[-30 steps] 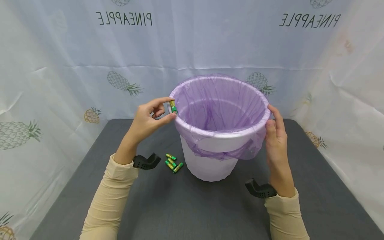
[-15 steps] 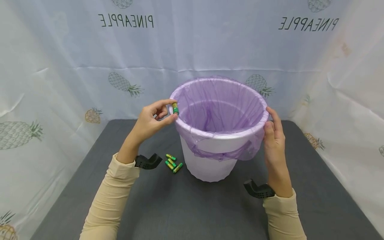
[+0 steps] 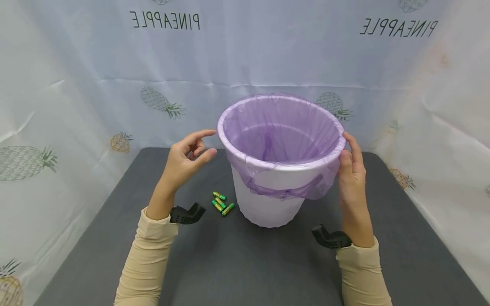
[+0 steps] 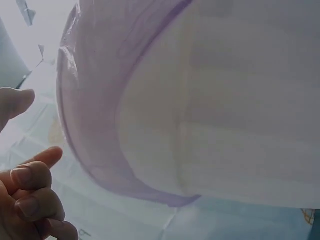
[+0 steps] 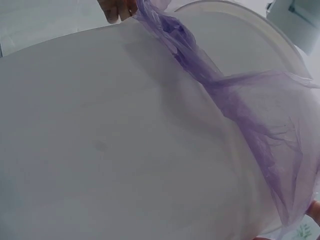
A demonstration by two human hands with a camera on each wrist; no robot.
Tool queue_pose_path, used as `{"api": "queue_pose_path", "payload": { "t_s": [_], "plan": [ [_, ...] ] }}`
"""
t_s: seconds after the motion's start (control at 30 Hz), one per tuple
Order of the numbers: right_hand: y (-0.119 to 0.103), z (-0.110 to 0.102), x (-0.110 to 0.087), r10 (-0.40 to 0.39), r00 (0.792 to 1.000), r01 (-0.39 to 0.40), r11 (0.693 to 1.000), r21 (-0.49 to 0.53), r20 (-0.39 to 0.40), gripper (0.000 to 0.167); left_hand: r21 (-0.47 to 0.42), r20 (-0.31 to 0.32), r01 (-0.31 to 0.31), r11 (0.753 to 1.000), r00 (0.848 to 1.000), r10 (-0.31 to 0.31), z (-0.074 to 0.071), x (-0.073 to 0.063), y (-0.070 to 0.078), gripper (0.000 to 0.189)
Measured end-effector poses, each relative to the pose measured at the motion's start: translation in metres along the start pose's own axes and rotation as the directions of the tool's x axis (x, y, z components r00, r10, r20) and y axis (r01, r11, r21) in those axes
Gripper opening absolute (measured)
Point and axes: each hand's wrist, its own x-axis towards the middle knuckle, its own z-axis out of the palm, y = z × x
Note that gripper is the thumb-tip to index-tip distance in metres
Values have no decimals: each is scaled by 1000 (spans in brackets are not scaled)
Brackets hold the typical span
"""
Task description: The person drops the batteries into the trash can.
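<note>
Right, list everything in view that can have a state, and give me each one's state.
Bin, upright on the table, open-topped
Purple bag, lining the bin, edge turned down over the outside
Four batteries, lying bunched on the table
Left hand, raised beside the bin, holding nothing, thumb and index finger apart
Right hand, touching the bin's upper right side
Backdrop cloth, hanging, creased

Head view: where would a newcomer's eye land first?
Most likely on the big white bin, near the middle of the dark table, its purple liner folded over the top. Then the right hand, touching the bin's right side, and the left hand, holding nothing, by its left. Four small green-and-yellow batteries lie left of its base.
</note>
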Motion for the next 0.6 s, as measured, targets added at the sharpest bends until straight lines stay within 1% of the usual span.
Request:
{"api": "queue_pose_path", "payload": {
  "t_s": [0.1,0.23,0.33,0.47,0.6],
  "plan": [
    [-1,0,1,3,1000,-3,1000,17,2,39,6,-22,17,1000,1000,-17,-3,-10,-4,36],
    [-1,-1,2,3,1000,-3,1000,24,-6,38,3,-44,42,999,998,-42,-4,-20,-15,35],
    [0,-2,1,-1,1000,1,1000,31,-14,39,49,-44,66,997,997,-64,-4,-27,-27,35],
    [0,-3,2,1,1000,-1,1000,21,-25,40,127,-23,138,982,990,-136,-4,-36,-45,35],
    [1,-1,2,6,1000,-5,1000,17,-9,40,131,22,231,964,972,-235,-7,-43,-60,32]
  ]
}}
